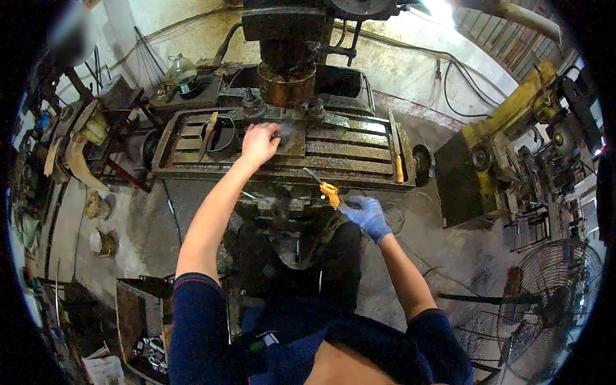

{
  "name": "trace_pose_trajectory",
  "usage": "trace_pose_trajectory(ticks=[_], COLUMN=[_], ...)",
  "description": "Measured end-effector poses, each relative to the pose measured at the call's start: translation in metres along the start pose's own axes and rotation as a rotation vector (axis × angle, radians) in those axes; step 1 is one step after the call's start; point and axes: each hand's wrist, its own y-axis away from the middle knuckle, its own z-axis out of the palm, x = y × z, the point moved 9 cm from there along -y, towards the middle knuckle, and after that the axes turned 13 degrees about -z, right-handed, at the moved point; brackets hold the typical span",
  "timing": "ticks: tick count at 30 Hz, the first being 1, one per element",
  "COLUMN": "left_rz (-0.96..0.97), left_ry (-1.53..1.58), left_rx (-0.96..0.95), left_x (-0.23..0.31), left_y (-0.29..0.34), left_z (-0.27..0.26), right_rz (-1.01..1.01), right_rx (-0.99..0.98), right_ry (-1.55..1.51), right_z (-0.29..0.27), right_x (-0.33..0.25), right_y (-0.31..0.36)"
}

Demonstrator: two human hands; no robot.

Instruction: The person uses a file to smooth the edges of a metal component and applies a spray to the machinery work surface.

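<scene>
My bare left hand [259,142] reaches over the slotted metal table [350,149] of a milling machine, close below its spindle head [287,85]. Its fingers curl down at a dark flat plate [294,146]; what they pinch, if anything, is hidden. In a blue glove, my right hand [367,216] grips a yellow air blow gun [330,194] in front of the table. The gun's thin metal nozzle points up and left, toward the table's front edge. Left of my bare hand stands a dark round pan [222,136], with a yellow-handled tool [207,136] against its side.
A file with a yellow handle [398,168] lies along the table's right end. A clear plastic bottle [185,76] stands back left. At lower right is a wire-caged fan [552,295]; at lower left, an open box [138,292] holds metal parts. Yellow machinery [481,151] stands right.
</scene>
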Motion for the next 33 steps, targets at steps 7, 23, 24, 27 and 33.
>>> trace_pose_trajectory(ticks=[7, 23, 24, 27, 33], left_rz=[-0.008, 0.058, 0.032, -0.123, -0.372], left_ry=[-0.211, -0.118, -0.11, -0.111, -0.143], left_rx=[-0.01, 0.07, 0.089, 0.103, -0.002], left_x=[0.005, 0.002, 0.002, -0.002, -0.016], left_y=[-0.005, -0.037, -0.039, -0.041, -0.045], left_z=[0.004, 0.031, 0.03, 0.03, 0.03], right_rz=[0.035, -0.028, -0.017, -0.065, -0.28], right_rx=[0.062, 0.155, 0.16, 0.23, 0.534], right_ry=[-0.186, -0.067, -0.033, -0.044, 0.141], right_z=[-0.032, -0.097, -0.102, -0.123, -0.245], right_x=[-0.007, -0.038, -0.044, -0.057, -0.158], right_y=[0.041, 0.045, 0.043, 0.039, 0.002])
